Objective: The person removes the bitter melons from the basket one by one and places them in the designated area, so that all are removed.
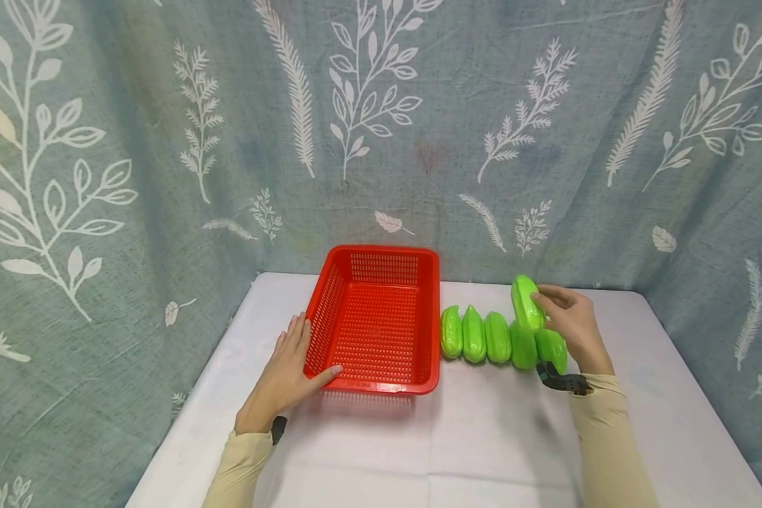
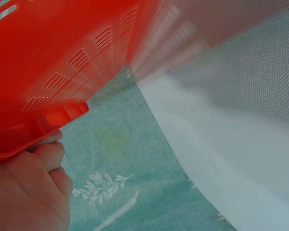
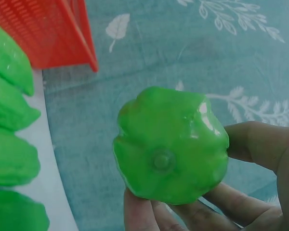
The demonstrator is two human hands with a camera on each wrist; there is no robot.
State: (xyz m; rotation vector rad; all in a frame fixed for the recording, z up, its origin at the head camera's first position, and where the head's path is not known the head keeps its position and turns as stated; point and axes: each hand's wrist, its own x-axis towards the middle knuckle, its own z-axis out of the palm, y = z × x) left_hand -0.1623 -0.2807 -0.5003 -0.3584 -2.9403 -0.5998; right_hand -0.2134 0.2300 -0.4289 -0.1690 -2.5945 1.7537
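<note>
One red basket [image 1: 377, 321] sits on the white table [image 1: 482, 444], and the left hand [image 1: 286, 374] lies flat against its near left corner, fingers straight along the wall, thumb by the rim. Beside the basket's right wall, five green gourds in a row: three [image 1: 474, 334] stand clear, the other two partly hidden behind the right hand [image 1: 571, 321]. That hand grips a sixth gourd [image 1: 525, 302], lifted above the row and tilted, fingertips and thumb curled round it. The right wrist view shows the gourd's [image 3: 171, 144] ribbed end, fingers [image 3: 144, 211] beneath. A leaf-print cloth [image 1: 165, 141] hangs behind.
</note>
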